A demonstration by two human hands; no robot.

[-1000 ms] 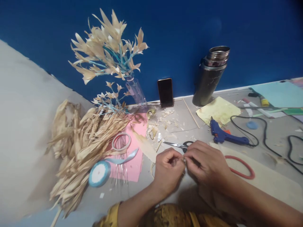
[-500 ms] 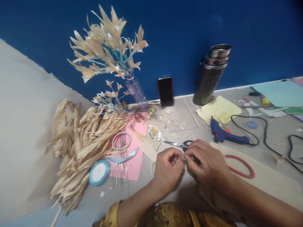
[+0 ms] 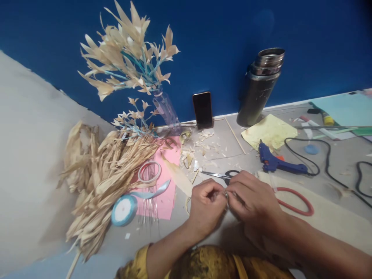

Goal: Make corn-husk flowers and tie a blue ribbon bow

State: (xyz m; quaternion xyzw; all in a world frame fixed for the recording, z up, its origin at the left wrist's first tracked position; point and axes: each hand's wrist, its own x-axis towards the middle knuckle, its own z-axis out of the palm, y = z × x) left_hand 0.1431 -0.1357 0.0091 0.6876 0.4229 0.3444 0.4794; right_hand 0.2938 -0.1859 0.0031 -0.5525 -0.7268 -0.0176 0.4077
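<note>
My left hand [image 3: 207, 205] and my right hand [image 3: 252, 201] meet over the grey table [image 3: 334, 174], fingertips pinched together on a tiny piece I cannot make out. Scissors [image 3: 221, 175] lie just beyond my knuckles. A blue glue gun [image 3: 279, 164] rests to the right of them, its black cord [image 3: 322, 162] looping away. A red loop [image 3: 296, 201] lies by my right wrist on a beige sheet [image 3: 334, 221].
Dried husk strips [image 3: 101, 178] are heaped at the left, by a blue ribbon spool [image 3: 123, 209], a tape ring [image 3: 149, 172] and pink paper [image 3: 165, 193]. Against the blue wall stand a vase of husk flowers [image 3: 162, 106], a phone [image 3: 202, 110] and a steel flask [image 3: 258, 89].
Both hands stay pinched together at the same spot. The view has shifted slightly, so the table's contents sit a little higher in frame.
</note>
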